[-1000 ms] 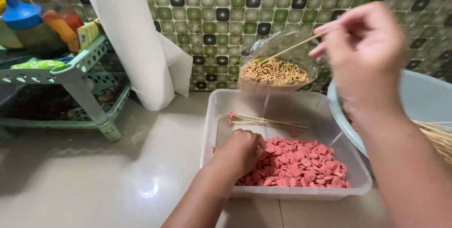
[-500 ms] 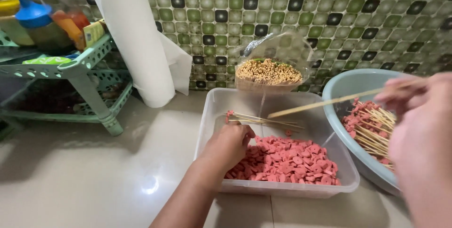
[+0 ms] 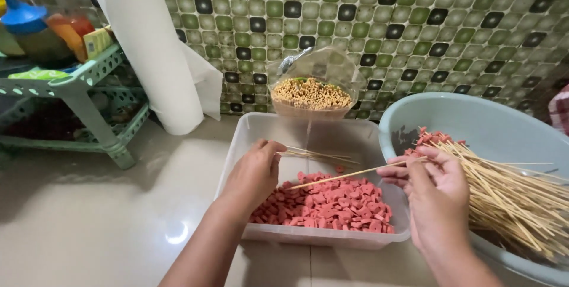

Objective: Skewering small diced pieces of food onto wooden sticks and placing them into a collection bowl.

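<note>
My right hand (image 3: 435,189) pinches a bare bamboo skewer (image 3: 347,175) whose tip points left over the pink sausage slices (image 3: 332,204) in a clear plastic tub (image 3: 323,236). My left hand (image 3: 255,171) reaches into the tub at its left side, fingers curled at the edge of the slices; what it grips is hidden. Loose skewers (image 3: 320,155) lie on the tub's bare far floor. A pale blue basin (image 3: 492,127) on the right holds a bundle of skewers (image 3: 510,195), some loaded with pink slices.
A clear bag of yellowish grains (image 3: 311,91) stands behind the tub against the green tiled wall. A white paper roll (image 3: 151,50) stands at the back left, beside a green plastic rack (image 3: 89,85) with bottles. The floor is pale glossy tile.
My right hand has come down from in front of the grain bag to the basin's rim, now holding a skewer low over the slices. The left hand stays in the tub.
</note>
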